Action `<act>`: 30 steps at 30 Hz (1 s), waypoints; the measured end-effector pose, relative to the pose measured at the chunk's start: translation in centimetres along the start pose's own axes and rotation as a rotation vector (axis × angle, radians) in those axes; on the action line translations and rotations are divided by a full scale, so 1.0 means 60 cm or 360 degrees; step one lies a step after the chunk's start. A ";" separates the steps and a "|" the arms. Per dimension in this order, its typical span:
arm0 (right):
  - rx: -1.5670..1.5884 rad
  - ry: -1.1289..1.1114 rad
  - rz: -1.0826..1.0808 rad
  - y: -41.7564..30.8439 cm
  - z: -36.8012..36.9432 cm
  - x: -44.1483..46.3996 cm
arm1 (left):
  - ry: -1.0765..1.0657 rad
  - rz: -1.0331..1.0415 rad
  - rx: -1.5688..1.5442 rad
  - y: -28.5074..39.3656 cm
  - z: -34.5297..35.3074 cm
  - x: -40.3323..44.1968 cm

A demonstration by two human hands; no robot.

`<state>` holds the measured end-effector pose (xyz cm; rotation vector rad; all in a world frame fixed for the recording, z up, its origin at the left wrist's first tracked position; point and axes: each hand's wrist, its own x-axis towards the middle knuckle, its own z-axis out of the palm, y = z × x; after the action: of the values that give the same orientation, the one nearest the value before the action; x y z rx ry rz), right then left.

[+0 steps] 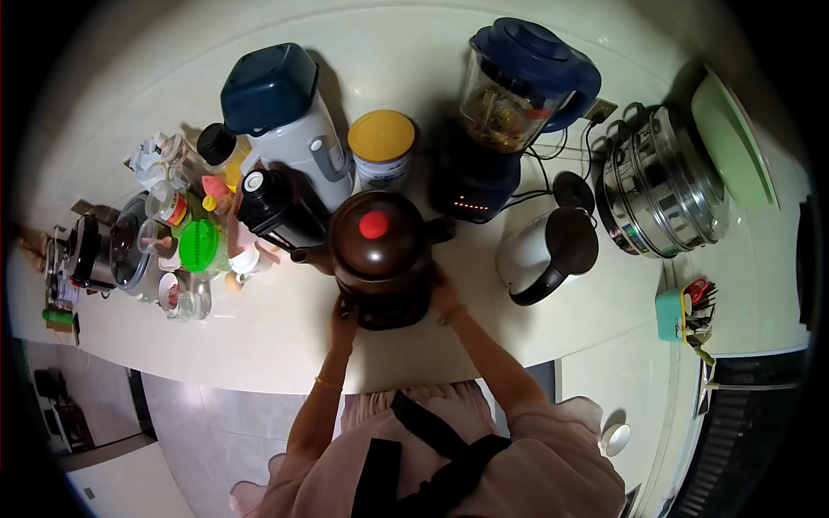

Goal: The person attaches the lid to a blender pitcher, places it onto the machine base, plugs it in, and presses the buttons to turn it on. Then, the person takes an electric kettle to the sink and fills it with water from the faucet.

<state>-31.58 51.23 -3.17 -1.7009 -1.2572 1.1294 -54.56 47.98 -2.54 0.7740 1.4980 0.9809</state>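
A dark brown clay pot (380, 259) stands upright on the counter on a black base (393, 315). Its lid has a red knob (373, 225), a spout (311, 256) points left, and a stub handle (440, 228) sticks out to the right. My left hand (344, 324) holds the lower left side, where base and pot meet. Against the lower right side is my right hand (444, 298), its fingers curled round and partly hidden by the pot. Behind the pot is a tin (381, 164) with a yellow lid.
A blender (501, 112) with lit controls stands at the back, an electric kettle (540, 255) to the right. Steel steamer pots (665, 186) lean farther right. Left are a black thermos (281, 207), a large white flask (315, 160) and several jars, one green-lidded (199, 246).
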 end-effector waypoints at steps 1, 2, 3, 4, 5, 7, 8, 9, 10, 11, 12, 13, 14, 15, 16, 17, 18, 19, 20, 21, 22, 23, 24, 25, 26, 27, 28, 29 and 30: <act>-0.0262 -0.0006 -0.0126 -0.014 -0.003 -0.012 | 0.0002 0.0007 0.0000 -0.006 0.002 -0.003; -0.0525 -0.0008 -0.0250 -0.016 -0.011 -0.023 | 0.0144 0.0032 0.0045 -0.020 0.002 -0.006; -0.0521 -0.0003 -0.0253 0.014 -0.014 -0.030 | 0.0285 0.0057 0.0089 -0.030 0.001 -0.013; -0.0157 -0.0101 -0.0034 0.051 -0.015 -0.040 | 0.0284 0.0061 0.0091 -0.039 -0.002 -0.022; 0.0206 -0.0202 0.0184 0.082 -0.022 -0.051 | 0.0394 0.0124 0.0154 -0.046 -0.004 -0.034; 0.0320 -0.0258 0.0334 0.066 -0.078 -0.097 | 0.0547 0.0159 0.0157 -0.050 0.003 -0.068; 0.0432 -0.0310 0.0488 0.047 -0.113 -0.122 | 0.0590 0.0135 0.0096 -0.042 0.011 -0.091; 0.0424 -0.0331 0.0482 0.046 -0.145 -0.145 | 0.0673 0.0156 -0.0009 -0.046 0.022 -0.107; 0.0278 -0.0160 0.0344 0.049 -0.176 -0.167 | 0.0732 0.0116 0.0010 -0.048 0.034 -0.124; 0.0136 0.0009 0.0203 0.043 -0.210 -0.181 | 0.0760 0.0078 -0.0010 -0.045 0.051 -0.144; 0.0136 -0.0018 0.0195 0.024 -0.247 -0.191 | 0.0791 0.0040 -0.0030 -0.043 0.069 -0.161; 0.0107 0.0118 0.0080 -0.001 -0.285 -0.203 | 0.0764 0.0041 -0.0032 -0.045 0.089 -0.172; 0.0082 0.0247 -0.0034 -0.020 -0.313 -0.213 | 0.0742 0.0038 -0.0032 -0.047 0.108 -0.185; 0.0082 0.0204 -0.0040 -0.037 -0.335 -0.212 | 0.0702 0.0043 -0.0041 -0.046 0.132 -0.194; 0.0068 0.0220 -0.0205 -0.055 -0.354 -0.203 | 0.0622 0.0123 -0.0092 -0.060 0.150 -0.194; 0.0055 0.0233 -0.0373 -0.064 -0.368 -0.193 | 0.0574 0.0136 -0.0100 -0.051 0.176 -0.200; 0.0051 0.0178 -0.0391 -0.055 -0.372 -0.181 | 0.0534 0.0154 -0.0114 -0.037 0.204 -0.202; 0.0287 0.0085 -0.0341 -0.038 -0.368 -0.165 | 0.0493 0.0171 -0.0123 -0.027 0.228 -0.203; 0.0522 -0.0008 -0.0283 -0.030 -0.363 -0.155 | 0.0450 0.0191 -0.0130 -0.016 0.248 -0.202; 0.0519 -0.0062 -0.0300 -0.035 -0.360 -0.151 | 0.0394 0.0232 -0.0114 -0.003 0.269 -0.202; 0.0757 -0.0136 -0.0336 -0.042 -0.355 -0.151 | 0.0336 0.0272 -0.0098 0.008 0.287 -0.202; 0.0994 -0.0205 -0.0359 -0.046 -0.352 -0.152 | 0.0296 0.0295 -0.0073 0.011 0.301 -0.198; 0.0985 -0.0246 -0.0363 -0.046 -0.353 -0.152 | 0.0235 0.0259 -0.0018 0.016 0.312 -0.194; 0.1025 -0.0250 -0.0336 -0.045 -0.355 -0.151 | 0.0189 0.0261 0.0024 0.022 0.322 -0.190; 0.1064 -0.0251 -0.0308 -0.044 -0.357 -0.148 | 0.0141 0.0262 0.0066 0.028 0.332 -0.186; 0.1053 -0.0281 -0.0314 -0.042 -0.359 -0.148 | 0.0167 0.0264 0.0048 0.032 0.343 -0.182; 0.1041 -0.0253 -0.0298 -0.041 -0.359 -0.148 | 0.0108 0.0298 0.0053 0.036 0.353 -0.176; 0.1031 -0.0217 -0.0283 -0.040 -0.359 -0.150 | 0.0042 0.0333 0.0061 0.043 0.362 -0.171; 0.1025 -0.0227 -0.0289 -0.034 -0.362 -0.149 | 0.0050 0.0337 0.0051 0.050 0.368 -0.165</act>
<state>-13.17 42.01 8.32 -1.0239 -0.9587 1.3727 -31.35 44.06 3.96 0.9591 1.4831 1.1327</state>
